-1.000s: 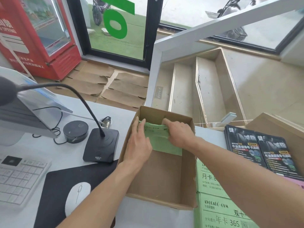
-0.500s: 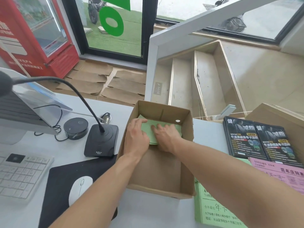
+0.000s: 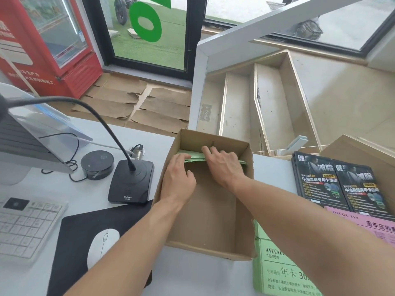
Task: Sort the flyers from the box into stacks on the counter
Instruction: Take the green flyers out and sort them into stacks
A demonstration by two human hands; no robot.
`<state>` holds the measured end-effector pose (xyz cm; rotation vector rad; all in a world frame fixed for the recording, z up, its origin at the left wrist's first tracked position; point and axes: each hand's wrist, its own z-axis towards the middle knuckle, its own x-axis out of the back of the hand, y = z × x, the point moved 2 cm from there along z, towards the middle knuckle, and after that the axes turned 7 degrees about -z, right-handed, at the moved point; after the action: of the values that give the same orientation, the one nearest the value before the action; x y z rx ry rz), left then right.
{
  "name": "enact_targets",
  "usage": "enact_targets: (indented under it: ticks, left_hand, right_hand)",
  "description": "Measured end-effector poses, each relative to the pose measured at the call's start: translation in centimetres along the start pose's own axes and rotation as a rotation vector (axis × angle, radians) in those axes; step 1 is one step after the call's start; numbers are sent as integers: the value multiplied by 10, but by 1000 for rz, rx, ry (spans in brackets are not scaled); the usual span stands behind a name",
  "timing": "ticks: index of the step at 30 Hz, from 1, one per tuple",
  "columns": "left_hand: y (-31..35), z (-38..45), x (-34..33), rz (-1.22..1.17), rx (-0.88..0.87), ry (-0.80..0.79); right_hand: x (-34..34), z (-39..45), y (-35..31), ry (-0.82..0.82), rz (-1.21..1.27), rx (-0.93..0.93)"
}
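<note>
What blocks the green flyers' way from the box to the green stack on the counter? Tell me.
Only the box's right wall stands between the green flyers and the green stack; they must be lifted over it. Nothing else visible does.

open brown cardboard box point(image 3: 205, 212) is sitting on the white counter point(image 3: 89, 184), flaps gone or folded, floor mostly bare. thin stack of green flyers point(image 3: 193, 156) is lying flat against its far wall. just right of the box, green flyers on the counter point(image 3: 275, 265) are lying flat; beyond them a pink stack point(image 3: 372, 223) and two black stacks point(image 3: 339, 184) are lying side by side.
</note>
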<state>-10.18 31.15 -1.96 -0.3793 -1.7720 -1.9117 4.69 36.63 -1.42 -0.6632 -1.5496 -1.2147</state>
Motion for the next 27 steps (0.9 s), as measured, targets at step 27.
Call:
enact_targets:
  ticks: [27]
  left_hand:
    - [139,-197,-18,-578,212,-701]
  right_hand:
    - [96,-327,163,-495,947,-377]
